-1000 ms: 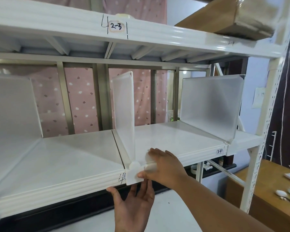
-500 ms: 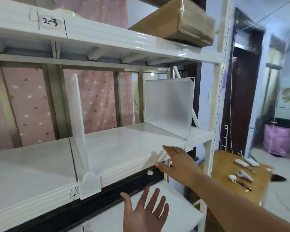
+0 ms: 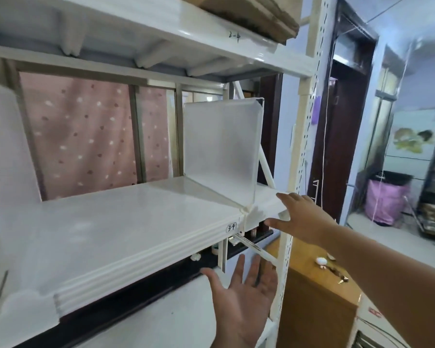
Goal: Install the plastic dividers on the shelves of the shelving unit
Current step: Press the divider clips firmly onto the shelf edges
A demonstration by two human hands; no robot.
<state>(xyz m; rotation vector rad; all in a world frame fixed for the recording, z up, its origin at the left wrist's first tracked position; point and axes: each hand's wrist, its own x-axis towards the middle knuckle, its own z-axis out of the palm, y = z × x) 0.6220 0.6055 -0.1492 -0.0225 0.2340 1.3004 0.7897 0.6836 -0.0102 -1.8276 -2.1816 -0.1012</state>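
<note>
A frosted, translucent white plastic divider (image 3: 221, 149) is standing upright across the right end of the glossy white metal shelf (image 3: 116, 229), its white front clip (image 3: 252, 217) hooking over the shelf's ribbed front edge just right of a small handwritten label (image 3: 231, 227). The right hand (image 3: 302, 217) is reaching in from the right with its fingers spread and nothing in its grasp, the fingertips lying at the shelf's front corner just beside that clip; whether they are touching the clip cannot be told. The left hand (image 3: 245, 300) is hovering below the shelf edge, palm up and fully open, holding nothing and well apart from the divider. A second frosted white divider panel (image 3: 5, 151) is showing at the far left of the same shelf, blurred by the edge of the view. The shelf is hanging between cream perforated steel uprights (image 3: 304, 136), with another white shelf (image 3: 161, 28) above carrying a brown cardboard box (image 3: 251, 13). A pink spotted curtain (image 3: 83, 136) is hanging behind the unit, and a low wooden counter (image 3: 317, 292) with small objects on it is standing to the right.
</note>
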